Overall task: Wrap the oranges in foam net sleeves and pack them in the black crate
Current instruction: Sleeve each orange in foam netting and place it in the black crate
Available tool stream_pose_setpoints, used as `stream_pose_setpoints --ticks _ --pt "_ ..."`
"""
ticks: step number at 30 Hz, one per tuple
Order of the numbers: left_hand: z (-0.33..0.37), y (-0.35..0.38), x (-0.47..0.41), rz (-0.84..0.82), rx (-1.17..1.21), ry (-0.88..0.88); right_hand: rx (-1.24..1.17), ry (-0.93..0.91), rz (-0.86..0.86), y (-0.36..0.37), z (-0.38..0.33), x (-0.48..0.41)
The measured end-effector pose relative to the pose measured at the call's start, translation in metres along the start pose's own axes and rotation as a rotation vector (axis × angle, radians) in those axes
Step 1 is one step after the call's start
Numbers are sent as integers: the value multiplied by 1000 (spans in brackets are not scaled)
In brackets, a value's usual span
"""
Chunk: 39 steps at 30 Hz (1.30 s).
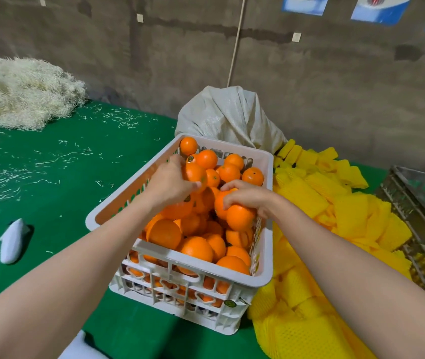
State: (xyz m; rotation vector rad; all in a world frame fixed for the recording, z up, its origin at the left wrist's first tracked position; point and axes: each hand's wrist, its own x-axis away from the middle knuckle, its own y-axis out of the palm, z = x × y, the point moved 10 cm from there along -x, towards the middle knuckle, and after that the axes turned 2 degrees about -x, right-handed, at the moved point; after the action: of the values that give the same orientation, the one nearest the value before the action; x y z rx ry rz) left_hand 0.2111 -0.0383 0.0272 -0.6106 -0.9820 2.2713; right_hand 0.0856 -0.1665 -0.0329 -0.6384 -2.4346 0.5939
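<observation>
A white plastic crate (265,244) full of bare oranges (198,248) stands on the green table. Both my hands reach into it. My left hand (172,181) curls its fingers round an orange (194,173) near the crate's far left side. My right hand (247,196) grips another orange (239,216) near the right wall. A heap of yellow foam net sleeves (307,193) lies just right of the crate. A dark slatted crate (424,218) with yellow-wrapped fruit inside shows at the right edge.
A grey woven sack (227,115) stands behind the white crate. A pile of pale shredded packing (19,92) fills the table's far left, with strands scattered on the green cloth (63,182). A white foam piece (11,240) lies at the left.
</observation>
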Motion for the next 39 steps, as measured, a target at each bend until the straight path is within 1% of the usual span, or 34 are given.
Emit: stream_pose_setpoints --ticks 2,4,6,7,10,12,14,16,19,21,22,23,24,25,26,27,29,31,34,36,37,39 --pt "12 36 8 -200 78 -34 162 -22 23 -4 6 -1" --pt "17 69 19 -380 86 -50 396 -31 -22 1 9 -3" --pt "18 75 21 -436 53 -40 587 -31 -75 7 11 -3" --pt "16 74 20 -459 38 -44 612 -30 -95 7 10 -3" --pt "7 70 18 -522 -17 -65 498 14 -173 10 13 -1" --pt "5 66 13 -502 -71 -53 461 15 -180 14 13 -1" --pt "6 66 10 -493 -73 -23 466 -39 -99 12 9 -3" --pt "6 67 8 -498 -103 21 406 -115 -10 4 3 -2" --pt "5 66 8 -473 -194 65 189 -195 61 -22 -6 12" --pt "15 62 8 -386 -249 120 1 -195 1 -33 -7 28" --pt "25 56 8 -306 -204 156 -81 -188 -56 -34 -7 36" --pt "36 51 12 -239 -99 182 -151 -186 -115 -34 -5 44" --pt "49 49 17 -227 40 206 -210 -188 -164 -33 -4 52" --pt "63 53 25 -279 190 239 -257 -195 -195 -32 -2 58" --pt "78 60 36 -378 312 279 -288 -204 -206 -33 1 64" --pt "91 69 47 -487 385 310 -307 -208 -200 -37 6 69" --pt "107 84 65 -639 466 320 -330 -203 -163 -47 16 78" --pt "117 96 75 -675 498 300 -329 -195 -132 -57 28 88" --pt "149 108 90 -576 417 395 -325 -184 -81 -71 48 102" --pt "170 111 96 -427 365 486 -343 -196 -43 -79 62 111" --pt "176 112 98 -371 373 494 -376 -204 -29 -85 71 115" --pt "179 120 97 -341 486 403 -509 -206 -6 -97 92 120"
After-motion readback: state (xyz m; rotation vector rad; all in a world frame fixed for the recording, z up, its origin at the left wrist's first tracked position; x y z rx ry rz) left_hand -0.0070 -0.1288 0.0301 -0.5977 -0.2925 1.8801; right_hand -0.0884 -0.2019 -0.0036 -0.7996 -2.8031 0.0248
